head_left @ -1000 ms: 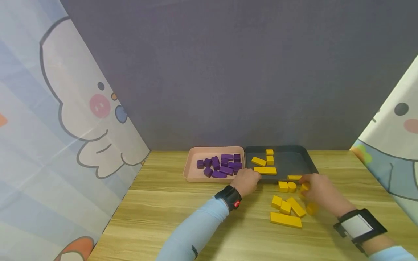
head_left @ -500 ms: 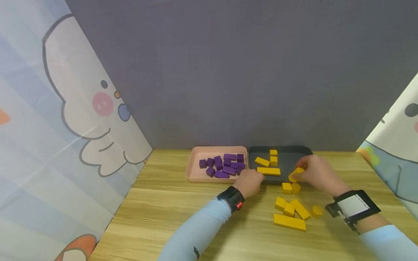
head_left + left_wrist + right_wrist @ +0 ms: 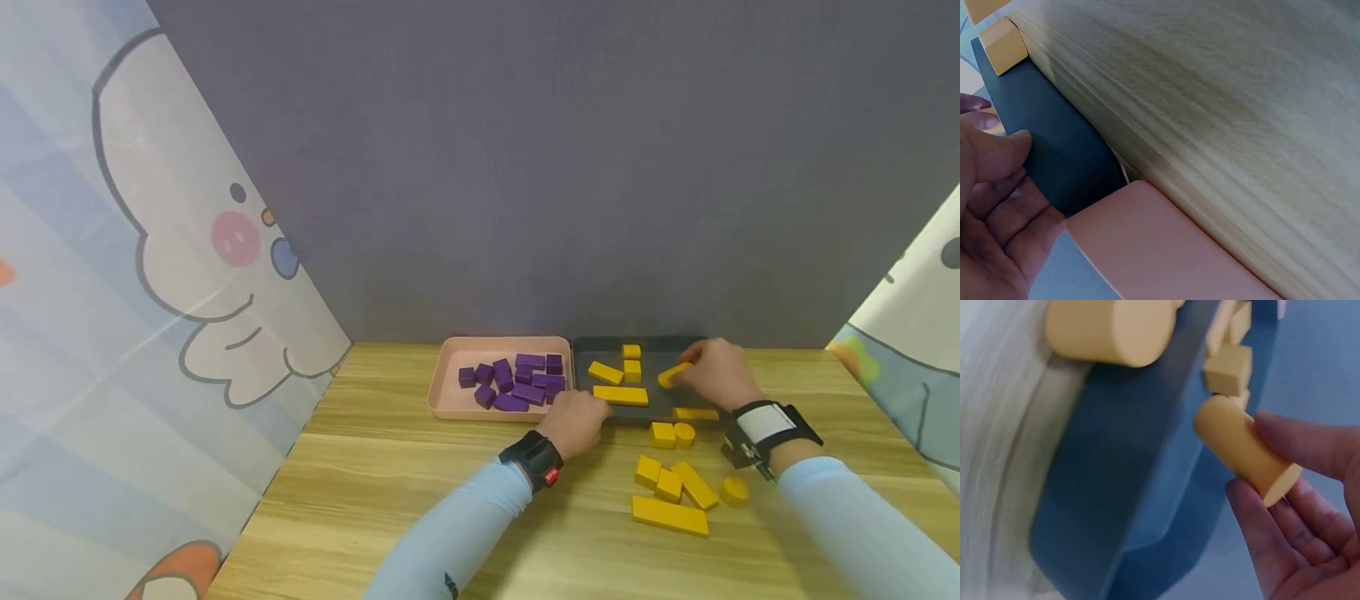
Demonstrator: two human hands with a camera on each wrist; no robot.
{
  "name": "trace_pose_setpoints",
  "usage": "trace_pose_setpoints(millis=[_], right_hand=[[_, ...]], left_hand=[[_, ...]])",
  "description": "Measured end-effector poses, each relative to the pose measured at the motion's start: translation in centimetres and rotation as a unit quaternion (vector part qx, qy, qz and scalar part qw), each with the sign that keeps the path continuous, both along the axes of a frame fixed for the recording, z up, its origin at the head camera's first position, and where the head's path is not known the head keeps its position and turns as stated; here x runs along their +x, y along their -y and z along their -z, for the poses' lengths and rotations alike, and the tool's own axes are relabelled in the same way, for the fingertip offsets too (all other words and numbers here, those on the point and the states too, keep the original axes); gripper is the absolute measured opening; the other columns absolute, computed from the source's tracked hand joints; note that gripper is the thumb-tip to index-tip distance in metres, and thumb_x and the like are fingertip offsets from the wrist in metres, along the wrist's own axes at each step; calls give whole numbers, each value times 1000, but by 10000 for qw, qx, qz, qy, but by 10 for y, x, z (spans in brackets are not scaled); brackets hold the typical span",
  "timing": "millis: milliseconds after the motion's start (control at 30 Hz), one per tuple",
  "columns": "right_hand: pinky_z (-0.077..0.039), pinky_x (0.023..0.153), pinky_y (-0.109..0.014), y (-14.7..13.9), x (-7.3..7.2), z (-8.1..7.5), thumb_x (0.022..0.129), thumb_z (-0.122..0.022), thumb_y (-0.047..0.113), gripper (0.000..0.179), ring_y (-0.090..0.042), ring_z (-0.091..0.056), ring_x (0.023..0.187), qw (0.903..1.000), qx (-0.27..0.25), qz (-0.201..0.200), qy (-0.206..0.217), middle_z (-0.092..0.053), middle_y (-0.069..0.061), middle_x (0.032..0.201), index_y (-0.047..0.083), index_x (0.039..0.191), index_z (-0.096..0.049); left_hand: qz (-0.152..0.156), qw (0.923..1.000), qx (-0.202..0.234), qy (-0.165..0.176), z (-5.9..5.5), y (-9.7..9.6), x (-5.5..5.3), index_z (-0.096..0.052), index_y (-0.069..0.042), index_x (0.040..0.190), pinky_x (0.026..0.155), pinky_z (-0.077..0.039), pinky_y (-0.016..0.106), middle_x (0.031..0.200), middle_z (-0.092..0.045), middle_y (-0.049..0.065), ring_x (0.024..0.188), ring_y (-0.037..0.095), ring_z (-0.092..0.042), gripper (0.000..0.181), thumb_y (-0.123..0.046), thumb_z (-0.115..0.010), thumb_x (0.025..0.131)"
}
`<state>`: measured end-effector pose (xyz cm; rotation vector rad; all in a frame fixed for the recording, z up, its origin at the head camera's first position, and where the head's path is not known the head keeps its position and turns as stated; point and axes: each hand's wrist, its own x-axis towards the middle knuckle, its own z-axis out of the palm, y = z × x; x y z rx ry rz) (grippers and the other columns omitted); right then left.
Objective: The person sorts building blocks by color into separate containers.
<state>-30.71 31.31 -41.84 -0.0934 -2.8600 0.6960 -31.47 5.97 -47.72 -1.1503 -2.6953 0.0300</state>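
Observation:
My right hand (image 3: pixel 722 372) pinches a yellow cylinder (image 3: pixel 1244 447) between thumb and fingers, above the right part of the dark tray (image 3: pixel 663 400). In the right wrist view the cylinder is tilted. My left hand (image 3: pixel 576 423) grips the tray's near wall beside the pink tray (image 3: pixel 438 407); in the left wrist view its thumb (image 3: pixel 1013 153) lies on the outer wall. Inside the dark tray lie several yellow blocks, among them a long bar (image 3: pixel 620 396) and a cube (image 3: pixel 632 372). A yellow piece (image 3: pixel 696 413) lies along its near side, partly hidden.
The pink tray holds several purple blocks (image 3: pixel 528 393). In front of the dark tray, on the wooden table (image 3: pixel 360 467), are a yellow cube (image 3: pixel 662 434), short cylinders (image 3: pixel 734 491), a long bar (image 3: pixel 670 516) and more blocks. A grey wall (image 3: pixel 480 167) stands behind.
My right hand has picked up the yellow cylinder from near the tray's front edge and moved it up and inward over the tray. The left hand stays on the tray's wall.

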Motion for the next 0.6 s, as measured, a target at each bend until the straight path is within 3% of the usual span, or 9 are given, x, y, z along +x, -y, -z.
trace_pose_setpoints(millis=[267, 400, 600], right_hand=[[-59, 69, -50, -7, -11, 16, 76, -88, 20, 43, -42, -68, 82, 9995, -5, 301, -11, -74, -30, 96, -13, 99, -72], [-58, 73, -52, -7, -12, 18, 77, -86, 20, 46, -44, -68, 86, 9995, -36, 292, 68, -72, -31, 99, -14, 103, -69], [-57, 77, -51, -7, -12, 19, 81, -83, 19, 49, -43, -67, 92, 9979, -237, 248, 555, -70, -32, 106, -14, 113, -65]], left_hand=[[61, 10000, 20, -64, -2, 0, 1, -82, -34, 101, 53, -44, 21, 82, -75, -12, 67, 3, -61, 19, -18, -72, 96], [62, 10000, 20, -44, -2, 0, 1, -81, -33, 99, 52, -43, 22, 80, -74, -11, 67, 4, -60, 18, -18, -72, 96], [53, 10000, -11, -75, -1, 0, 0, -81, -33, 98, 52, -43, 21, 79, -74, -11, 67, 4, -60, 17, -19, -73, 95]])
